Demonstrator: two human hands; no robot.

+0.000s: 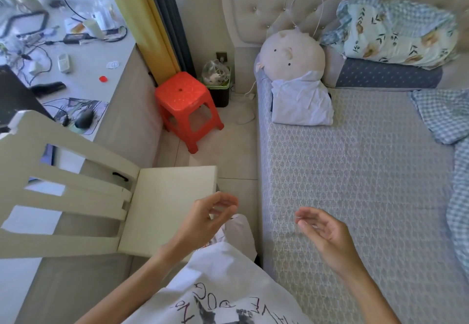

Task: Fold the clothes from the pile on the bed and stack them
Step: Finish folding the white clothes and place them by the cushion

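Observation:
A folded white garment (302, 105) lies on the bed (355, 184) at its far left corner, leaning against a round plush toy (291, 55). Blue checked cloth (441, 115) lies crumpled along the bed's right edge. My left hand (205, 219) hovers over the gap between the chair and the bed, fingers loosely curled, holding nothing. Over the bed's near left part, my right hand (327, 234) hangs with relaxed fingers and is also empty. Both hands are apart from all the clothes.
A cream wooden chair (162, 204) stands close on the left. An orange plastic stool (186, 105) and a small bin (218, 82) stand on the floor by the headboard. Pillows (396, 34) lie at the bed's head. A cluttered desk (50, 44) fills the far left.

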